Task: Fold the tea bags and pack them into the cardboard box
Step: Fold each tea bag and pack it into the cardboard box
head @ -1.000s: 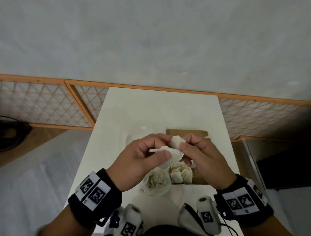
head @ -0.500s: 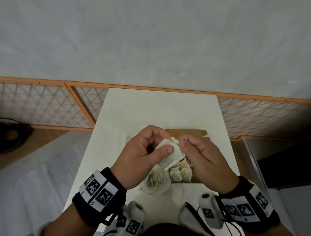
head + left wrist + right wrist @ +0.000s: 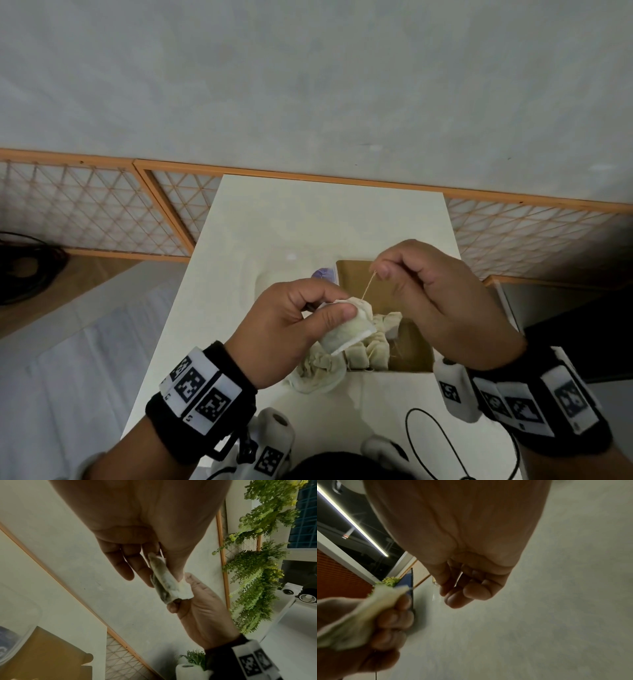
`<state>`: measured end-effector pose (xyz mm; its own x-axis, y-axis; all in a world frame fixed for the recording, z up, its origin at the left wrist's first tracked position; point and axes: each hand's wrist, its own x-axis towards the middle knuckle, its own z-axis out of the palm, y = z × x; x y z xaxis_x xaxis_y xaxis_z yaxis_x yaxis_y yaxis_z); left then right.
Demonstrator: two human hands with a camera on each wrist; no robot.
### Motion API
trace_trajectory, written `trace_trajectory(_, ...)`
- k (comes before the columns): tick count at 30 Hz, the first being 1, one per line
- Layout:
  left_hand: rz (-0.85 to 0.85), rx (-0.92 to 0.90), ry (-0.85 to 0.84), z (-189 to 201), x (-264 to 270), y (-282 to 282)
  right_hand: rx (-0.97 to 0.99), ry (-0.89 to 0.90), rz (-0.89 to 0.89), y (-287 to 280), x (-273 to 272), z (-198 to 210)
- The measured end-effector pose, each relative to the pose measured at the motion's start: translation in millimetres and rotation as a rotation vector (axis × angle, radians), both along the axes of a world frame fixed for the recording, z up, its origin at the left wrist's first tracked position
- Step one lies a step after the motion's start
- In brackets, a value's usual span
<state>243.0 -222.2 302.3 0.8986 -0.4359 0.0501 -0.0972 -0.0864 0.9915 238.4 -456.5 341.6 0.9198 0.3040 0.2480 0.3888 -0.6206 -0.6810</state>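
Currently the left hand (image 3: 284, 329) pinches the soft, light, folded white paper tea bag (image 3: 349, 330) while the right hand (image 3: 442, 301) pinches its thin, likely fragile tan string (image 3: 368, 286) taut above the brown cardboard box (image 3: 407, 346).

The tea bag (image 3: 349, 331) is off-white, its string (image 3: 368, 285) pale tan. The cardboard box (image 3: 352, 277) is brown, the table (image 3: 308, 219) cream. The wristbands (image 3: 202, 401) are black with black-and-white square markers.

Cardboard box (image 3: 407, 346) (near side) hidden behind hands.
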Motion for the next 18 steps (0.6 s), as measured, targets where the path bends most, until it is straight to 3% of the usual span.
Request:
trace_trajectory(4,0.007,-0.008,-0.057,2,4,-2,0.046,0.086,-0.009,2,4,-20)
trace_trajectory(10,0.049,-0.044,-0.003,-2,13,-3,0.048,0.196,0.025,6,-3,-43)
trace_trajectory(14,0.059,-0.01,-0.005,-6,18,-3,0.166,0.12,-0.085,3,-7,-31)
trace_trajectory(18,0.04,0.038,-0.052,-6,19,-5,0.229,0.065,-0.079,8,-9,-13)
